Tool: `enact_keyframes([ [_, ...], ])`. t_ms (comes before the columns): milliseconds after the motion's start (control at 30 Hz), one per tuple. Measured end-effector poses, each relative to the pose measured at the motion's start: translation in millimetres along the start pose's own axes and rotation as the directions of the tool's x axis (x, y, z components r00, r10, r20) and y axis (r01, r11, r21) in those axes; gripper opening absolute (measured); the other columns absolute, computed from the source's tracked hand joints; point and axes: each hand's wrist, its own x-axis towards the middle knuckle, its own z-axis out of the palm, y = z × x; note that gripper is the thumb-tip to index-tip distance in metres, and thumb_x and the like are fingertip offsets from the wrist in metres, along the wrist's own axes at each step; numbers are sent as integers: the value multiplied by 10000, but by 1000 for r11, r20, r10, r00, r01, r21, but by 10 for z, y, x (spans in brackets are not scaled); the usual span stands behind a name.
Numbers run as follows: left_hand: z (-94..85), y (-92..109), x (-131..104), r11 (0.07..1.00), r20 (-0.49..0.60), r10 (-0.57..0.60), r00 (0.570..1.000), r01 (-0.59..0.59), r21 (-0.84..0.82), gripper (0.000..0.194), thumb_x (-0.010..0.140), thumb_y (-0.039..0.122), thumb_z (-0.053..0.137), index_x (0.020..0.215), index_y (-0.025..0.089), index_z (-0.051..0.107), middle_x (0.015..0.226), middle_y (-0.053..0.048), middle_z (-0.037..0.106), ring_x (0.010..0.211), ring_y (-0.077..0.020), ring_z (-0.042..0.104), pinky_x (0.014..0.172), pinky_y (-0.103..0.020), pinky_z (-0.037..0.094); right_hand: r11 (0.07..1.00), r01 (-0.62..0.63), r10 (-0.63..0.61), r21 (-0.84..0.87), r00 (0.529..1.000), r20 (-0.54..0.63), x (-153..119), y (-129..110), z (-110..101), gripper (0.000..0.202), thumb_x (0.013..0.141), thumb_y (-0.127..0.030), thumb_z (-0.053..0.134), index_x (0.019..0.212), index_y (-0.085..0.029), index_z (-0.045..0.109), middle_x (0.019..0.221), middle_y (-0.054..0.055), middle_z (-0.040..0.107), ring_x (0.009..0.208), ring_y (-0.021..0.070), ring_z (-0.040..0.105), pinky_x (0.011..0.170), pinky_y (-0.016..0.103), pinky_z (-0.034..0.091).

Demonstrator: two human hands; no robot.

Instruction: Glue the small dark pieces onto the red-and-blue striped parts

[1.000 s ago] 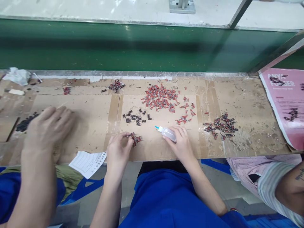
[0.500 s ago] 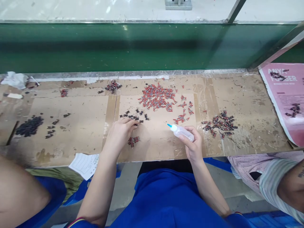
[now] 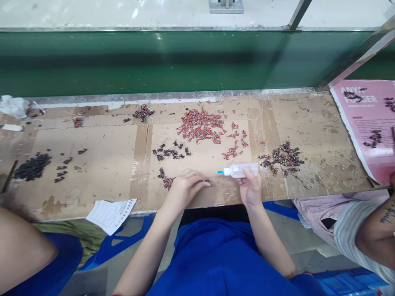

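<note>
My left hand [image 3: 188,187] is closed in a pinch near the front of the bench. A tiny dark part [image 3: 207,181] shows at its fingertips, mostly hidden. To its left lies a small pile of red-and-black parts [image 3: 166,181], partly covered by the hand. My right hand [image 3: 250,189] grips a clear squeeze bottle [image 3: 242,169] lying nearly level, its blue tip pointing left toward my left fingers but apart from them. Loose black parts [image 3: 173,153] lie behind my left hand. Farther back is a large heap of red parts with metal ends [image 3: 200,125].
Cardboard [image 3: 101,164] covers the bench. Black pieces [image 3: 32,166] are heaped at left; assembled red-and-black parts [image 3: 282,158] lie at right. A pink poster [image 3: 364,119] and a paper slip [image 3: 111,213] sit at the edges. Other people's arms [image 3: 376,230] flank me.
My left hand has moved right and nearer, away from the loose black parts. The bottle has turned from tilted to nearly level. Black parts now show beside the small red pile.
</note>
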Motion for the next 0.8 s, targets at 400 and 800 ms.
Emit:
enact_keyframes([
  [400,246,-71,-158,968,-336,21,941,65,243,296,902,368,641,1160,232,692,979,-83,714,944,-236,622,866,-391,526,994,4,5,-108,997,83,-4,51,-74,304,615,-451,758,612,-191,601,530,-35,534,482,88,427,457,234,333],
  [800,237,-44,-113,991,-254,-17,967,49,122,172,913,316,631,1013,216,729,855,-55,777,775,-196,706,721,-317,516,869,253,-226,-425,967,115,-109,109,-53,204,735,-409,691,707,-209,665,634,16,690,595,178,614,551,278,477],
])
